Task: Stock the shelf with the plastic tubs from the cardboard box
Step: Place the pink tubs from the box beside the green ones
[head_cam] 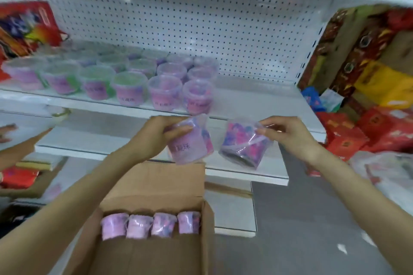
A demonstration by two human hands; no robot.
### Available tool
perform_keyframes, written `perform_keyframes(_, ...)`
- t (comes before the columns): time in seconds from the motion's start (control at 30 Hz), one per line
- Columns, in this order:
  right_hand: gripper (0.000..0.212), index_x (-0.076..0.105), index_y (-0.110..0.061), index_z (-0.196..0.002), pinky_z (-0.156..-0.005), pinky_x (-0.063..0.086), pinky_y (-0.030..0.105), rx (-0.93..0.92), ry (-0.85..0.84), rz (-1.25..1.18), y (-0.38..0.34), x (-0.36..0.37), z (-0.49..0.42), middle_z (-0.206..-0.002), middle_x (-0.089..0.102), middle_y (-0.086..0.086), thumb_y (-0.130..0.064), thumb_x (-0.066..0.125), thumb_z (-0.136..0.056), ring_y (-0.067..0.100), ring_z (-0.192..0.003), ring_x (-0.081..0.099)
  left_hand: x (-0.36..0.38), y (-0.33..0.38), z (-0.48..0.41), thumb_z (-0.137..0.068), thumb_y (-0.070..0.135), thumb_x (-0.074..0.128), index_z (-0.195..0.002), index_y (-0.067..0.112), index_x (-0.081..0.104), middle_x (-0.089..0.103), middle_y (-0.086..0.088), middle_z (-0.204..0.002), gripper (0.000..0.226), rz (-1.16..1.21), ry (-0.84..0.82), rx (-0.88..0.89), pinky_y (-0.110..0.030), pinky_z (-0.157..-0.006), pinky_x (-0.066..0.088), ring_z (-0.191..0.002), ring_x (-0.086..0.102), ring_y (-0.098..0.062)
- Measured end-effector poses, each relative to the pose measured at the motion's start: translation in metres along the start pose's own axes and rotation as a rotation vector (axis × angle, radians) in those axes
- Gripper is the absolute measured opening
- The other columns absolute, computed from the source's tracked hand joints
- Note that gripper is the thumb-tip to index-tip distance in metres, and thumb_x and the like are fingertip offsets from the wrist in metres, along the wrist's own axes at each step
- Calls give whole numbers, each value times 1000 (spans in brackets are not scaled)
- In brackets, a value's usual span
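Observation:
My left hand grips a clear plastic tub with pink-purple contents, held tilted above the open cardboard box. My right hand pinches the rim of a second tub, which hangs tilted with its base toward me. Both tubs are in the air in front of the white shelf, just below its front edge. Several tubs lie in a row inside the box. Rows of the same tubs stand on the left half of the shelf.
The shelf has a white pegboard back and a lower shelf beneath. Red packaged goods sit at the shelf's left end. Boxes and bags are stacked on the right. Another person's arm reaches in at the left.

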State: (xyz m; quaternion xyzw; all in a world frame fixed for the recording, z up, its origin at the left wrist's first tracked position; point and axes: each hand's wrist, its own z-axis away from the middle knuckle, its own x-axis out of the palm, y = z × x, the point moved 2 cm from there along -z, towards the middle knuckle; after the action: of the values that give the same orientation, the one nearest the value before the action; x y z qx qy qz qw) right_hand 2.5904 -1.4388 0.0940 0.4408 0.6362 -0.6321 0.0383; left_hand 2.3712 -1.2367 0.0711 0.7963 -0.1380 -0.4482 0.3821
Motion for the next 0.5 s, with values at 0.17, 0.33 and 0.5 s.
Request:
perform_keyframes(0.17,16,66,-30,-74,-68,48,22,-56,32,120,35,-93,-20,-74,69,-19,-16,67,-83,0,-65,58,62,52,-50,-68,73,42,-98,41,68,68,12,-80,51,-85,65,-15,-20,-66,42,-63,50,11)
perform_keyframes(0.33,11,62,-38,-71,-79,53,39,0,40,357,64,-129,-57,-89,71,-8,-38,66,-82,11,-82,65,117,66,-79,-69,74,34,-118,37,62,72,5,-105,68,-197,103,-63,-30,-79,50,-96,66,-15)
perform_keyframes(0.5,16,66,-32,-90,-81,49,34,43,70,452,90,-134,-96,-97,71,-6,-45,65,-80,15,-94,64,126,61,-129,-86,53,55,-119,35,62,73,2,-97,38,-307,24,-71,-23,-64,41,-84,64,-11)
